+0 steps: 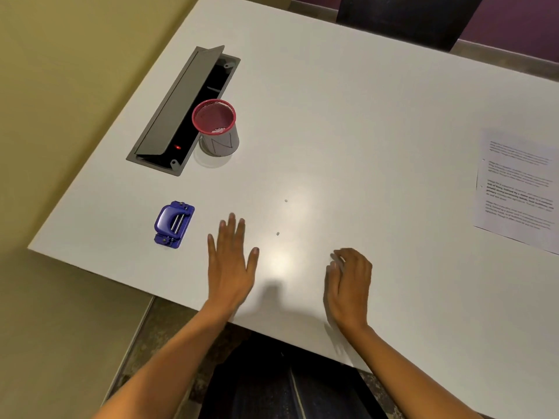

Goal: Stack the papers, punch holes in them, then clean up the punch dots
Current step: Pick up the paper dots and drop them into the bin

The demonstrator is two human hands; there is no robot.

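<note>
Two small punch dots lie on the white table [363, 116], one [286, 201] farther off and one [277, 234] nearer. My left hand [231, 261] rests flat with fingers spread, left of the dots. My right hand [349, 285] hovers with fingers curled loosely and blurred, right of them, holding nothing I can see. A blue hole punch [174, 224] sits left of my left hand. The stacked printed papers [517, 189] lie at the right edge, holes showing along their left side. A red mesh cup [216, 127] holds several white dots.
An open grey cable hatch [181, 110] with a small red light is set into the table beside the cup. A dark chair [402, 16] stands at the far side. The table's near edge runs just under my wrists.
</note>
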